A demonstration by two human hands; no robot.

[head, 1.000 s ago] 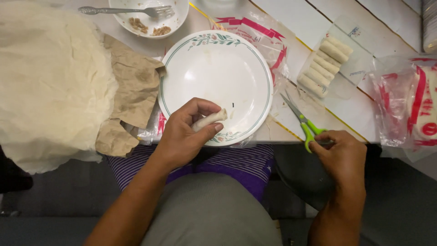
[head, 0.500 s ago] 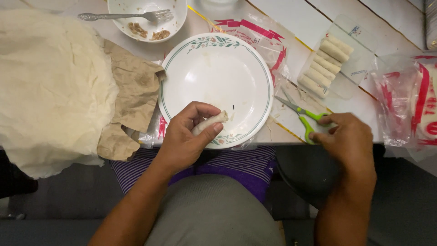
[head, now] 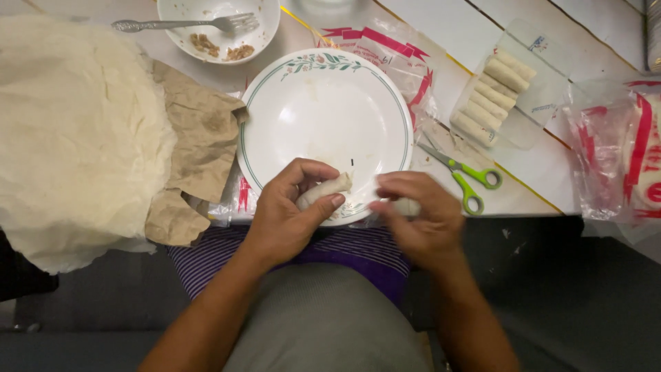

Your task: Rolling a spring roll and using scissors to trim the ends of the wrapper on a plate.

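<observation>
My left hand [head: 292, 210] grips a small pale rolled wrapper [head: 323, 191] over the near rim of a white plate [head: 323, 110] with a green and floral border. My right hand [head: 416, 220] hovers just right of the roll at the plate's near edge, fingers curled and blurred; it seems to hold nothing. Green-handled scissors [head: 461, 176] lie on the table right of that hand, free of it.
A stack of thin pale wrapper sheets [head: 76, 138] lies at left on brown paper [head: 200, 138]. A white bowl [head: 217, 17] with filling crumbs and a fork [head: 179, 25] sits behind. Finished rolls [head: 492, 93] lie in a clear tray; plastic packets [head: 620, 151] at right.
My right hand let go of the scissors, which now lie on the table, and moved left to the plate's edge beside the roll. My left hand kept hold of the roll.
</observation>
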